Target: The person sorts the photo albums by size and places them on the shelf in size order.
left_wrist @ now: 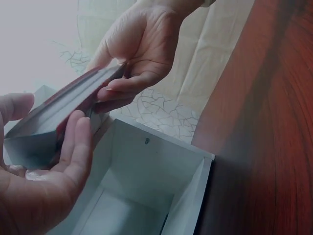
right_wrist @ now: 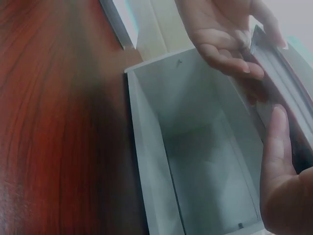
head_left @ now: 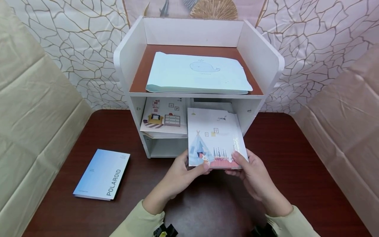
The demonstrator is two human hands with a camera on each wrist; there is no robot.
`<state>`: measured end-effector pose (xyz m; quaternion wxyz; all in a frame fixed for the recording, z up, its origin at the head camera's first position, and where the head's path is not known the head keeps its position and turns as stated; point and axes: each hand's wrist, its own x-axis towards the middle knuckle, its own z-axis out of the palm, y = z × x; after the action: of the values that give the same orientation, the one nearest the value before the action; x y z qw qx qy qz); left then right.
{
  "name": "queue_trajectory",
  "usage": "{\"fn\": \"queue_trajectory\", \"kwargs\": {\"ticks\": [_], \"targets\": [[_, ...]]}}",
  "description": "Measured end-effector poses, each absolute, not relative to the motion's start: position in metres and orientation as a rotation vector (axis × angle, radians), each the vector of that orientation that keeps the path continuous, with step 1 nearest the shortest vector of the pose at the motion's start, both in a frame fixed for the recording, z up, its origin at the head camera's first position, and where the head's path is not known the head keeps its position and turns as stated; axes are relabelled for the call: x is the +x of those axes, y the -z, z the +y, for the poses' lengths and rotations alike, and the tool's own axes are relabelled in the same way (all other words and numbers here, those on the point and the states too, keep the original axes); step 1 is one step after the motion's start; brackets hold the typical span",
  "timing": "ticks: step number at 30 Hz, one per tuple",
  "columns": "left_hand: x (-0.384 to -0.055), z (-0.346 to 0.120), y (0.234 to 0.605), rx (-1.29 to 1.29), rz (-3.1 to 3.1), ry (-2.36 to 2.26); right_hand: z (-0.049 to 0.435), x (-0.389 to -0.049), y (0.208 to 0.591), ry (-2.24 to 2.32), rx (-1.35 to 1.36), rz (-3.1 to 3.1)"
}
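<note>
Both hands hold a white book (head_left: 216, 138) with a drawn blue tent and pink rug on its cover. My left hand (head_left: 188, 176) grips the near left corner, thumb on top and fingers beneath. At the near right corner my right hand (head_left: 256, 176) pinches it the same way. The book's far end overlaps the right middle compartment of the white shelf unit (head_left: 137, 110). From below, the left wrist view shows the book's thick page edge (left_wrist: 73, 100) between the hands. Behind it, another pale book lies in that compartment, mostly hidden.
A blue-and-white POLAROID book (head_left: 100, 174) lies on the dark wooden table (head_left: 207, 210) at left. Another illustrated book (head_left: 165, 115) rests in the left middle compartment. A pale blue whale-print packet (head_left: 198, 74) lies on the top shelf. Cloth panels (head_left: 340, 108) flank the table.
</note>
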<state>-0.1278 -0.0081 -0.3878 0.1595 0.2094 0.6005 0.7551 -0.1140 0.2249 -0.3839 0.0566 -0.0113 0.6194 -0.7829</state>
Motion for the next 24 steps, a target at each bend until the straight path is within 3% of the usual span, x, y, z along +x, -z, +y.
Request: {"fn": "queue_trajectory", "kwargs": {"ticks": [11,24], "targets": [[-0.130,-0.004,0.386,0.489,1.624,-2.285,0.230,-0.109,0.391,2.368,-0.430,1.806],[-0.147,0.008,0.384,0.223,1.406,-2.410,0.217,-0.123,0.387,2.431,-0.201,1.872]]}}
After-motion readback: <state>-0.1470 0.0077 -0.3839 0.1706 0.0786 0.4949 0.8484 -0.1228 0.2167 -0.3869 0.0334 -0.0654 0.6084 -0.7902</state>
